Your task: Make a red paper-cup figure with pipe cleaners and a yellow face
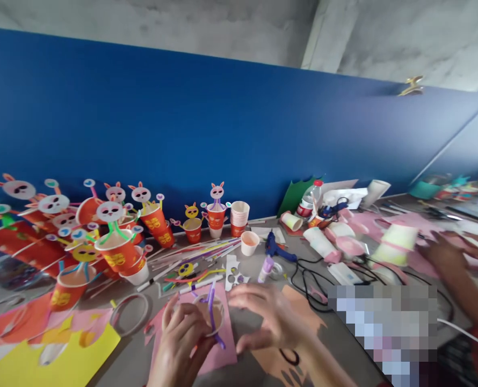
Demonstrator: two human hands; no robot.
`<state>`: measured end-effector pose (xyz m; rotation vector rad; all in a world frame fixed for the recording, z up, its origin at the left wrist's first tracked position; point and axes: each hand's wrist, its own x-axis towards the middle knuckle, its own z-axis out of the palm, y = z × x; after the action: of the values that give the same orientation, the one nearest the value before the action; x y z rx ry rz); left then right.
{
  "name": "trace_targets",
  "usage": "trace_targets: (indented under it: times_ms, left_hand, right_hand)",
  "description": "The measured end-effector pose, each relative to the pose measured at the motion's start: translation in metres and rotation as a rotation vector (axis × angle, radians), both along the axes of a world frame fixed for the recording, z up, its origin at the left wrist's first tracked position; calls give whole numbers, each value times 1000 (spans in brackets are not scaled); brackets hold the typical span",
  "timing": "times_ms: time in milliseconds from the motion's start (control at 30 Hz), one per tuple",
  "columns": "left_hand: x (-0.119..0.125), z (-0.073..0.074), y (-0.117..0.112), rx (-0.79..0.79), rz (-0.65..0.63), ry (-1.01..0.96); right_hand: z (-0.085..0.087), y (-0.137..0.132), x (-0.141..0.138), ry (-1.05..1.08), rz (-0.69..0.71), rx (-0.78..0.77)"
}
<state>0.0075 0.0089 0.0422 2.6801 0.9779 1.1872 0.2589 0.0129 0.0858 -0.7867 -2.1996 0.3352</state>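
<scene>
Near the front of the table, my left hand (182, 333) is closed on the left side of a paper cup (219, 316), its mouth facing me. A bent purple pipe cleaner (211, 301) lies across the cup's mouth, its lower end sticking out past the rim. My right hand (267, 317) is to the right of the cup, apart from it, with thumb and fingers spread and nothing between them. Below the cup lies a pink paper sheet (226, 352). Orange cut paper (299, 306) is partly hidden under my right forearm.
Red cups with rabbit faces (116, 252) crowd the left, by yellow paper (78, 360) and a tape roll (130, 314). Ahead lie a glue stick (265, 269), a blue glue gun (277, 247) and black cords (307, 279). Another person's hand (444, 252) is at right.
</scene>
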Motion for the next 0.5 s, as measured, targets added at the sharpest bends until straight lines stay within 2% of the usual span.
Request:
trace_targets:
  times_ms: [67, 100, 200, 233, 300, 367, 500]
  left_hand:
    - [1, 1, -1, 23, 2, 16]
    - [1, 2, -1, 26, 4, 28]
    - [4, 3, -5, 0, 3, 38]
    - [5, 2, -7, -17, 7, 18]
    - [7, -1, -9, -45, 21, -37]
    - [9, -6, -9, -50, 25, -83]
    - [8, -17, -4, 10, 19, -107]
  right_hand:
    - [1, 0, 30, 27, -137, 11]
    - [-1, 4, 47, 17, -251, -21]
    - [-18, 33, 102, -187, -781, -67]
    - [-27, 47, 117, -238, -838, -86]
    - [-45, 77, 142, -322, -893, -116]
    - [-62, 103, 156, -426, -888, -180]
    - [-89, 134, 164, -574, -851, -304]
